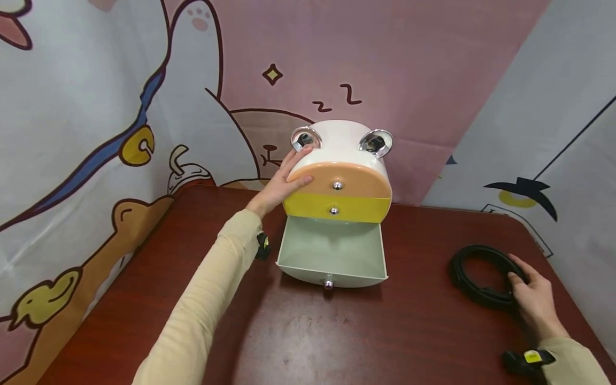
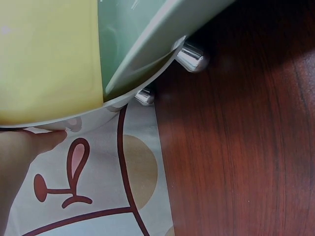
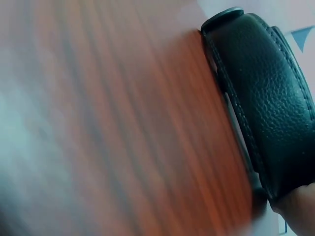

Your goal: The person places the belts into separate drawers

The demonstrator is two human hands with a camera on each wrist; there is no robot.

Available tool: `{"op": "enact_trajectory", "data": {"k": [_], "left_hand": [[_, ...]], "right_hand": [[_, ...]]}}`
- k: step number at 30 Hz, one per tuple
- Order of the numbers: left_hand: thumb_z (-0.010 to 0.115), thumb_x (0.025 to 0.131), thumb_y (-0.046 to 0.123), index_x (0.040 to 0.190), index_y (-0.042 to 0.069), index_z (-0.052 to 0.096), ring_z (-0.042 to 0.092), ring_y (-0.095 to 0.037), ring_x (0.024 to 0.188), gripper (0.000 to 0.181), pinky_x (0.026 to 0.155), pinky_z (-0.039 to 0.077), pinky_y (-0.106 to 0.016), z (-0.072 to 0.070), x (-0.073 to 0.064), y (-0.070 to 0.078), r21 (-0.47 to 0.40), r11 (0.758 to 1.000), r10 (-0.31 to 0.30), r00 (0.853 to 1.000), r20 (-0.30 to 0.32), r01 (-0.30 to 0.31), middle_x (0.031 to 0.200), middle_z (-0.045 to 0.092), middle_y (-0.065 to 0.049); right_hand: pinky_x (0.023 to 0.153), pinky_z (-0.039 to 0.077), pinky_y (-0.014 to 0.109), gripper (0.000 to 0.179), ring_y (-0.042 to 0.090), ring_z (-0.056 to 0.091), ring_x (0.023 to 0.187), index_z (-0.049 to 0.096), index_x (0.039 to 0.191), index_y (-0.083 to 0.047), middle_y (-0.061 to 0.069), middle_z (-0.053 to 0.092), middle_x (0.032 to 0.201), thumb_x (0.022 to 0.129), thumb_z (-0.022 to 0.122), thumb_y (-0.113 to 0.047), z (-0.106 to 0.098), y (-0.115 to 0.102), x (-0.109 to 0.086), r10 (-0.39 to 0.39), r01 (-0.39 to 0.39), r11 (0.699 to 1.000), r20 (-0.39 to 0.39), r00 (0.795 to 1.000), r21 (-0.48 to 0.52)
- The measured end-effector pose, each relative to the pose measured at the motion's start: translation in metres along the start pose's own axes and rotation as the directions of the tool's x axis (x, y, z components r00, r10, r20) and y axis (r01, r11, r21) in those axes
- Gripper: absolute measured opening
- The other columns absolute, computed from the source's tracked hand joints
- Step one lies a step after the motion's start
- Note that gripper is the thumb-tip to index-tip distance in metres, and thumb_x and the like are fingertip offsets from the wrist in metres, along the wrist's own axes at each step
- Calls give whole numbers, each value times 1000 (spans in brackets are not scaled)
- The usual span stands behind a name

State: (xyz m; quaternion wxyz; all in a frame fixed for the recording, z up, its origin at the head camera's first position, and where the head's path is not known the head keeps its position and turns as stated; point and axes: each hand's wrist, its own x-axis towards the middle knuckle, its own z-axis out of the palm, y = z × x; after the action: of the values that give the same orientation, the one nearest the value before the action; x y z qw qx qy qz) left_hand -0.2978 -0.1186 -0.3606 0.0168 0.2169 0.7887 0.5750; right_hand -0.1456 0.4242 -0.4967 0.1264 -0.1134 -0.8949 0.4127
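Observation:
A small frog-shaped drawer cabinet [image 1: 339, 141] with a white top and silvery eyes stands near the back of the table. Its orange drawer [image 1: 313, 184] and yellow drawer [image 1: 308, 206] are closed, while the pale green bottom drawer [image 1: 332, 248] is pulled out and holds nothing. My left hand [image 1: 284, 179] rests on the cabinet's upper left side, fingers near one eye and thumb across the orange front. At the right, my right hand [image 1: 534, 294] grips a coiled black leather belt [image 1: 464, 283], thumb on its inner edge. The belt [image 3: 261, 93] shows its stitching in the right wrist view.
The cabinet and belt are on a reddish-brown wooden table [image 1: 308, 337]. Cloth backdrops [image 1: 409, 69] with cartoon animals hang close behind the table and along both sides. A short silvery foot [image 2: 144, 96] shows under the cabinet in the left wrist view.

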Motion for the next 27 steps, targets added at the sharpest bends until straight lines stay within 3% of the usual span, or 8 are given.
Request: {"op": "enact_trajectory", "data": {"k": [8,13,15,18,27], "left_hand": [[65,93,33,145,53,33,11,-21,143,64,109,18,-53,1,3,-2,-11,1000,13,1000,0,-13,157,0,21],[65,94,30,146,52,33,9,-20,143,65,110,17,-53,0,1,-2,-20,1000,13,1000,-8,-13,157,0,20],[65,94,30,146,51,33,9,-20,143,65,110,17,-54,-1,1,-1,-19,1000,14,1000,-6,-14,157,-1,19],[65,94,30,146,51,33,9,-21,143,65,109,17,-55,-1,0,-1,-15,1000,13,1000,-4,-13,157,-1,19],[65,94,32,145,53,33,8,-23,144,65,109,16,-56,0,0,-1,-6,1000,2,1000,-11,-2,158,-1,17]], "right_hand": [[70,29,5,49,2,39,114,32,151,-6,36,36,140,103,38,-15,13,-16,-8,-55,56,998,52,997,-15],[55,35,18,48,3,45,77,34,150,-6,33,44,127,103,40,-10,21,-30,-9,-126,125,992,77,989,11],[46,34,23,48,4,40,59,35,150,-7,31,45,121,103,40,-8,25,-36,-11,-158,156,987,82,984,30],[40,32,27,48,7,34,45,35,150,-8,30,46,116,103,40,-6,31,-43,-13,-194,189,980,99,976,61],[37,31,27,47,6,30,39,37,149,-5,28,51,108,102,43,-5,45,-63,-18,-228,216,971,119,966,101]]}}
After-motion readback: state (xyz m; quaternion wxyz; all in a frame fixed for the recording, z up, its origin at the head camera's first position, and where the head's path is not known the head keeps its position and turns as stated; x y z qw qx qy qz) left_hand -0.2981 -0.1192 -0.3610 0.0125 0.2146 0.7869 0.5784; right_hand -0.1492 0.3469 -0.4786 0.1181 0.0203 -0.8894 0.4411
